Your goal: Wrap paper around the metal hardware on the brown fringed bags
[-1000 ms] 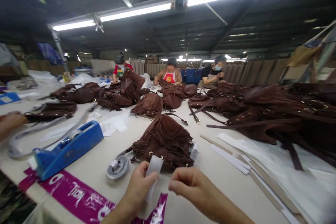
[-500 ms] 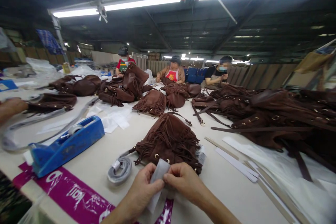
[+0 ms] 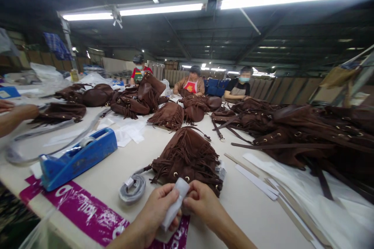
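Observation:
My left hand (image 3: 157, 204) is closed around a narrow, folded strip of whitish wrapping paper (image 3: 174, 206), held at a slant near the table's front edge. Pinched fingers of my right hand (image 3: 203, 200) are at the right side of the paper's upper end. Whether anything lies inside the paper is hidden. Just beyond both hands rests a brown fringed bag (image 3: 187, 153) with gold eyelets. To its left lies a coiled strap (image 3: 133, 188) in grey-white wrapping, joined to the bag by a brown strap end.
A blue tape dispenser (image 3: 80, 159) stands left, by purple printed tape (image 3: 87, 210) on the table. Brown bags (image 3: 295, 124) are heaped right, near paper strips (image 3: 257, 181). More bags (image 3: 166, 116) lie ahead. Another person's hand (image 3: 25, 113) is far left; several co-workers sit opposite.
The paper between my hands has turned from a flatter strip into a more compact folded roll. My left fingers now wrap further around it. The far-left person's hand has shifted slightly right.

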`<state>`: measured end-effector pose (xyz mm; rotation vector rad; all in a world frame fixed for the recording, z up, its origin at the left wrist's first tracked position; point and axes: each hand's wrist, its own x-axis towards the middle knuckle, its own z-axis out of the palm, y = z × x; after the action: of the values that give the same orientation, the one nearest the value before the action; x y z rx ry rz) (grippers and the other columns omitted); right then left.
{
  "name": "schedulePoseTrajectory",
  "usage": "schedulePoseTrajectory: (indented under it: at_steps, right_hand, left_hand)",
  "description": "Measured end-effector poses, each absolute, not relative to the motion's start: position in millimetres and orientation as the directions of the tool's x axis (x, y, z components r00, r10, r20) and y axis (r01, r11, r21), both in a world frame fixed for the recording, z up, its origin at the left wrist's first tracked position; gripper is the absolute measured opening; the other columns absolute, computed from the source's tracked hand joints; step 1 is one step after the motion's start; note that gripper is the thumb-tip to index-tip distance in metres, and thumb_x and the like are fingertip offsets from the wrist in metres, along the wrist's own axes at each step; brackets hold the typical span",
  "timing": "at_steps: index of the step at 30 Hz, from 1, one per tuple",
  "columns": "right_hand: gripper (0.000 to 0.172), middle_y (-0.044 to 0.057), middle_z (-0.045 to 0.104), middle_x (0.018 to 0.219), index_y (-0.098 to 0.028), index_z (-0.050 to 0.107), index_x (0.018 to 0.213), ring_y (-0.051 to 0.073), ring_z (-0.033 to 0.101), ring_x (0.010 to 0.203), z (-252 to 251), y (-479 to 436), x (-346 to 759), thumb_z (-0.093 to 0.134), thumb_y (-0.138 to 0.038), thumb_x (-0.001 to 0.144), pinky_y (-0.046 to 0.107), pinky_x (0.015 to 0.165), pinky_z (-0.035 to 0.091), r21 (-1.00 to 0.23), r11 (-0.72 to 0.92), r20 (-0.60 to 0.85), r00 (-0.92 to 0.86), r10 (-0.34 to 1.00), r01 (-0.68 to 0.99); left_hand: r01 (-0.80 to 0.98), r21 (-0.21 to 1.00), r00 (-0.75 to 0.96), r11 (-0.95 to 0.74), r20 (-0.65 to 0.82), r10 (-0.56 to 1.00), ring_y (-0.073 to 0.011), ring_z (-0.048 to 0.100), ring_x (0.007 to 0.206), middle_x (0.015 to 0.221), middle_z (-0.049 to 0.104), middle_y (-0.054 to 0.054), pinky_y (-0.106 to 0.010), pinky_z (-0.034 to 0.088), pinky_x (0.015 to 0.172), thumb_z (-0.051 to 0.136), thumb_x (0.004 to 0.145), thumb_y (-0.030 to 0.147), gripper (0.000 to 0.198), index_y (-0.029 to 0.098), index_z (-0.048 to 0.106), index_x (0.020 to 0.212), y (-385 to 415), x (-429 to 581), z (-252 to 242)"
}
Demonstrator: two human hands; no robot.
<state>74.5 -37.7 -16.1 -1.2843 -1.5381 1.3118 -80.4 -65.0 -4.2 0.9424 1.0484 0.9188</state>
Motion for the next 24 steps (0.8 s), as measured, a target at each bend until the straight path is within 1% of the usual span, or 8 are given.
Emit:
schedulePoseTrajectory:
  at_steps: [4, 7, 11, 15, 17, 20, 22, 24]
  right_hand:
    - [0.011, -0.004, 0.061, 0.062, -0.018, 0.057, 0.077, 0.014, 0.055, 0.059, -20, -46, 66, 0.059, -0.02, 0.066, 0.023, 0.054, 0.037, -0.992, 0.086, 0.064, -0.224, 0.973, 0.09]
    - [0.011, 0.0, 0.067, 0.073, -0.018, 0.06, 0.079, 0.019, 0.06, 0.072, -20, -54, 63, 0.06, -0.022, 0.069, 0.027, 0.066, 0.043, -0.987, 0.129, 0.114, -0.149, 0.982, 0.099]
    - [0.009, -0.001, 0.063, 0.064, -0.018, 0.06, 0.065, 0.017, 0.056, 0.064, -18, -60, 61, 0.058, -0.026, 0.069, 0.026, 0.06, 0.041, -0.976, 0.133, 0.124, -0.065, 0.99, 0.174]
    - [0.01, -0.001, 0.061, 0.058, -0.017, 0.059, 0.065, 0.015, 0.054, 0.057, -17, -60, 57, 0.061, -0.027, 0.065, 0.025, 0.055, 0.041, -0.999, 0.025, 0.027, -0.127, 0.992, -0.021]
    - [0.017, -0.005, 0.057, 0.054, -0.017, 0.06, 0.075, 0.01, 0.048, 0.046, -17, -60, 56, 0.061, -0.024, 0.06, 0.021, 0.045, 0.036, -0.975, -0.113, -0.077, -0.188, 0.979, -0.189]
    - [0.031, -0.011, 0.044, 0.046, -0.017, 0.059, 0.083, 0.002, 0.025, 0.033, -16, -59, 58, 0.058, -0.018, 0.052, 0.015, 0.034, 0.013, -0.88, -0.331, -0.234, -0.297, 0.926, -0.341]
    - [0.03, -0.014, 0.037, 0.043, -0.017, 0.058, 0.081, 0.0, 0.014, 0.033, -17, -57, 61, 0.06, -0.019, 0.051, 0.015, 0.033, 0.005, -0.81, -0.424, -0.263, -0.395, 0.88, -0.405]
    - [0.029, -0.015, 0.032, 0.039, -0.018, 0.057, 0.08, 0.0, 0.009, 0.033, -20, -53, 64, 0.064, -0.022, 0.052, 0.014, 0.031, 0.004, -0.741, -0.485, -0.234, -0.498, 0.835, -0.464]
  left_hand:
    - [-0.172, 0.945, 0.213, 0.279, -0.241, 0.947, -0.0108, 0.052, 0.04, 0.054, 0.058, 0.002, -0.018, 0.035, 0.038, 0.065, 0.068, 0.064, 0.074, 0.013, 0.054, 0.122, -68, -79, -9]
    - [-0.17, 0.949, 0.207, 0.264, -0.228, 0.951, -0.0122, 0.054, 0.04, 0.054, 0.059, 0.002, -0.018, 0.036, 0.037, 0.065, 0.069, 0.063, 0.083, 0.013, 0.047, 0.132, -69, -79, -14]
    - [-0.194, 0.951, 0.201, 0.243, -0.204, 0.958, -0.013, 0.056, 0.04, 0.054, 0.06, 0.002, -0.018, 0.038, 0.037, 0.068, 0.066, 0.062, 0.092, 0.012, 0.04, 0.139, -69, -77, -17]
    - [-0.21, 0.945, 0.227, 0.251, -0.202, 0.953, -0.0141, 0.056, 0.041, 0.053, 0.061, 0.002, -0.019, 0.042, 0.036, 0.07, 0.064, 0.059, 0.106, 0.009, 0.023, 0.146, -68, -74, -19]
    - [-0.21, 0.942, 0.248, 0.26, -0.206, 0.946, -0.016, 0.057, 0.041, 0.052, 0.062, 0.002, -0.021, 0.043, 0.036, 0.07, 0.066, 0.056, 0.114, 0.012, 0.006, 0.15, -68, -73, -20]
    - [-0.216, 0.947, 0.239, 0.239, -0.186, 0.953, -0.0181, 0.06, 0.043, 0.052, 0.064, 0.002, -0.022, 0.046, 0.038, 0.068, 0.073, 0.047, 0.117, 0.018, -0.018, 0.147, -69, -73, -22]
    - [-0.225, 0.947, 0.232, 0.229, -0.177, 0.957, -0.0179, 0.06, 0.042, 0.052, 0.063, 0.003, -0.023, 0.047, 0.039, 0.067, 0.076, 0.043, 0.116, 0.02, -0.025, 0.144, -70, -73, -23]
    - [-0.233, 0.941, 0.244, 0.245, -0.188, 0.951, -0.0164, 0.059, 0.04, 0.057, 0.063, 0.003, -0.023, 0.046, 0.039, 0.067, 0.078, 0.042, 0.116, 0.022, -0.026, 0.143, -70, -73, -25]
